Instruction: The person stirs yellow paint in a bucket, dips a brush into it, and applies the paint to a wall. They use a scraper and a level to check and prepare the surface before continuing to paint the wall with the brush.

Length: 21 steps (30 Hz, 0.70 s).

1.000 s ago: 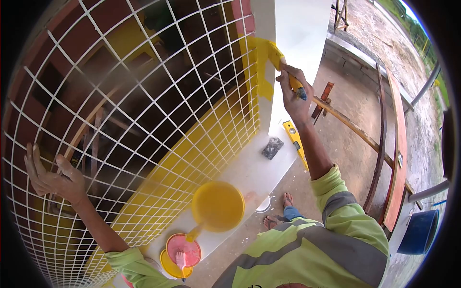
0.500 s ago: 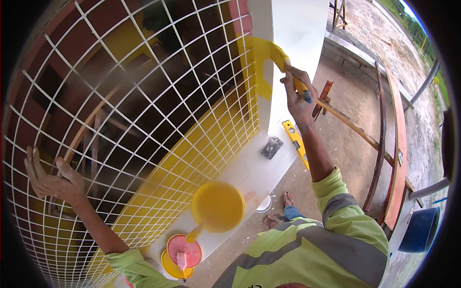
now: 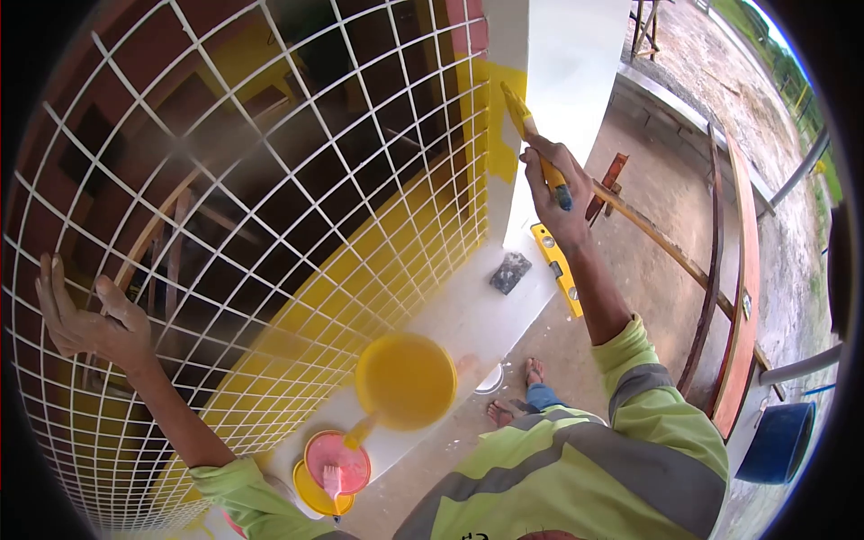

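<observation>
Overhead, the paintbrush (image 3: 533,139) runs on a slant, its yellow bristles up and to the left against the white pillar (image 3: 576,54) beside a yellow painted patch, its handle down in the right hand (image 3: 556,193), whose fingers are clamped round it. The left hand (image 3: 85,319) lies flat and spread on the white wire mesh (image 3: 270,180). Below, a yellow paint bucket (image 3: 405,380), a pink lid with a small brush (image 3: 337,463) and a yellow spirit level (image 3: 558,268) rest along the ledge.
</observation>
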{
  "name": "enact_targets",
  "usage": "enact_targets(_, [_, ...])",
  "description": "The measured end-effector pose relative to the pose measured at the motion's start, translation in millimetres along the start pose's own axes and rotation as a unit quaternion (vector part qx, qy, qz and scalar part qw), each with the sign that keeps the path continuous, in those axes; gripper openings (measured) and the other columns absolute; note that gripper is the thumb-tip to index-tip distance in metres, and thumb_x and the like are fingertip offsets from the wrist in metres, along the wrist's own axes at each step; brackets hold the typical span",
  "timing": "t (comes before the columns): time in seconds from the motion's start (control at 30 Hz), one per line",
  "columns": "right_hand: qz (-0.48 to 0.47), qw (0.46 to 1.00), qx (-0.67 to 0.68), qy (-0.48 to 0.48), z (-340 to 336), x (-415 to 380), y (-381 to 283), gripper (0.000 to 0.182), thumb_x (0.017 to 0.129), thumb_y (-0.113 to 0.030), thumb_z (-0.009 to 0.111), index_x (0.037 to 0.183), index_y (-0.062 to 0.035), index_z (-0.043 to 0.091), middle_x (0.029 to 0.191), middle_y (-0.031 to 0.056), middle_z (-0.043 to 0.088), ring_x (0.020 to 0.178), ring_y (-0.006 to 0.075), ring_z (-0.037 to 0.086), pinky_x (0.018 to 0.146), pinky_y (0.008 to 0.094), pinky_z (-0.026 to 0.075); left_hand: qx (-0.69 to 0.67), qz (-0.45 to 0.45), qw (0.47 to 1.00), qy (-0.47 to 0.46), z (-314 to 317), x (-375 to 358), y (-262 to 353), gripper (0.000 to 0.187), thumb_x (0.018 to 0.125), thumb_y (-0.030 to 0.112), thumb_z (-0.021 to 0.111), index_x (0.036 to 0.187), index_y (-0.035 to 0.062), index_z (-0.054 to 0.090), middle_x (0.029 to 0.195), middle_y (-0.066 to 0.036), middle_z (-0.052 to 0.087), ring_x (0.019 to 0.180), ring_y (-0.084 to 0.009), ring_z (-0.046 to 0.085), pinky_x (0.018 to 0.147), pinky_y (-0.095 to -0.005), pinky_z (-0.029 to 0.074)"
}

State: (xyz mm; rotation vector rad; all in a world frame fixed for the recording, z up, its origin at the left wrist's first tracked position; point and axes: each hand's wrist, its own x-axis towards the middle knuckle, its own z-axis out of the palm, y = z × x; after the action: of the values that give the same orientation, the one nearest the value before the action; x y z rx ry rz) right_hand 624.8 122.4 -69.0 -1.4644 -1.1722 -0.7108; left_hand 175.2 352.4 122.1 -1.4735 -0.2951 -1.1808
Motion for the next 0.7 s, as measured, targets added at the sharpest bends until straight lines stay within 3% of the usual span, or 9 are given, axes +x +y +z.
enact_targets(0.17, [-0.090,0.988,-0.095,-0.087,12,4,12,0.027,0.089,0.000,0.066,0.116,-0.0012,0.063,0.086,0.0128,0.064,0.077,0.0255,0.060,0.069,0.0373,0.051,0.012,0.037,0.999,0.003,0,-2,-11,0.049,0.103,0.041,0.045,0.122,-0.0030,0.055,0.119,-0.016,0.066,0.107,-0.0348,0.064,0.089,-0.0435,0.051])
enact_targets(0.27, [-0.135,0.954,-0.204,-0.173,21,-20,29,0.030,0.088,-0.002,0.065,0.118,-0.0022,0.061,0.082,0.0119,0.061,0.075,0.0263,0.059,0.068,0.0400,0.051,0.037,0.019,0.999,0.015,-3,1,-2,0.051,0.102,0.039,0.051,0.121,-0.0083,0.058,0.115,-0.023,0.066,0.102,-0.0397,0.064,0.088,-0.0447,0.050])
enact_targets(0.4, [-0.160,0.925,-0.238,-0.251,39,-47,42,0.020,0.089,-0.008,0.065,0.108,-0.0045,0.060,0.083,0.0129,0.065,0.077,0.0290,0.065,0.069,0.0401,0.053,0.042,0.002,0.999,-0.001,-7,-5,3,0.055,0.101,0.038,0.054,0.118,-0.0136,0.059,0.112,-0.029,0.064,0.099,-0.0433,0.064,0.086,-0.0446,0.050])
enact_targets(0.5, [-0.025,0.949,-0.133,-0.284,40,-30,19,0.015,0.092,-0.012,0.064,0.106,-0.0062,0.061,0.086,0.0148,0.069,0.074,0.0309,0.069,0.067,0.0388,0.055,0.014,-0.007,1.000,0.001,-14,-19,4,0.055,0.101,0.038,0.053,0.119,-0.0133,0.058,0.112,-0.029,0.063,0.100,-0.0428,0.063,0.087,-0.0448,0.049])
enact_targets(0.53, [-0.027,0.963,-0.064,-0.259,45,-21,21,0.010,0.092,-0.013,0.064,0.099,-0.0081,0.060,0.080,0.0171,0.070,0.070,0.0375,0.070,0.061,0.0430,0.056,-0.005,-0.004,1.000,0.004,-20,-20,13,0.055,0.101,0.038,0.053,0.119,-0.0132,0.058,0.113,-0.029,0.063,0.100,-0.0427,0.063,0.087,-0.0449,0.049])
enact_targets(0.67, [0.095,0.950,-0.115,-0.275,33,51,16,0.015,0.096,-0.021,0.061,0.100,-0.0072,0.062,0.078,0.0199,0.069,0.077,0.0405,0.069,0.062,0.0457,0.054,-0.101,0.018,0.994,0.039,-47,-14,55,0.055,0.102,0.039,0.051,0.120,-0.0128,0.056,0.113,-0.028,0.062,0.101,-0.0421,0.062,0.088,-0.0452,0.048])
enact_targets(0.7, [0.068,0.946,-0.163,-0.270,29,63,12,0.016,0.096,-0.023,0.059,0.100,-0.0071,0.062,0.078,0.0192,0.069,0.075,0.0411,0.069,0.062,0.0460,0.054,-0.126,0.030,0.990,0.049,-56,-13,66,0.055,0.102,0.039,0.051,0.120,-0.0127,0.056,0.114,-0.028,0.061,0.101,-0.0419,0.062,0.088,-0.0453,0.048])
